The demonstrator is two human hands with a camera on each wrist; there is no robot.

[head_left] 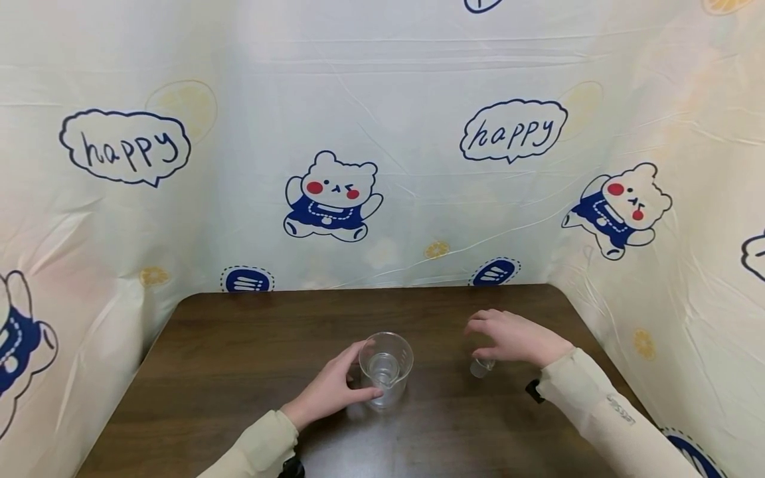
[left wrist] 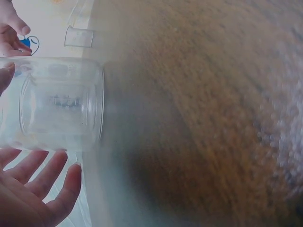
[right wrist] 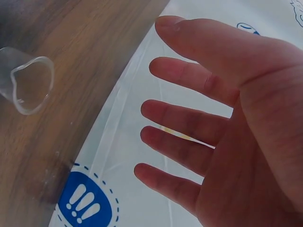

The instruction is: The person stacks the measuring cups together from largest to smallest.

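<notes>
A large clear glass beaker (head_left: 402, 362) stands upright on the dark wooden table, a smaller clear beaker (left wrist: 61, 111) nested inside it. My left hand (head_left: 331, 388) holds the large beaker from the left, thumb on the near side and fingers round the far side. Further right, a tiny clear beaker (head_left: 480, 369) stands on the table, its upper part partly hidden by my right hand (head_left: 516, 337). That hand hovers just above and behind it, fingers spread and loosely bent. In the right wrist view, the tiny beaker's spouted rim (right wrist: 15, 78) is apart from the fingertips.
The brown wooden table (head_left: 251, 352) has rounded far corners. A pale curtain (head_left: 418, 219) with bear and "happy" prints hangs behind it and along both sides, close to the table's edges.
</notes>
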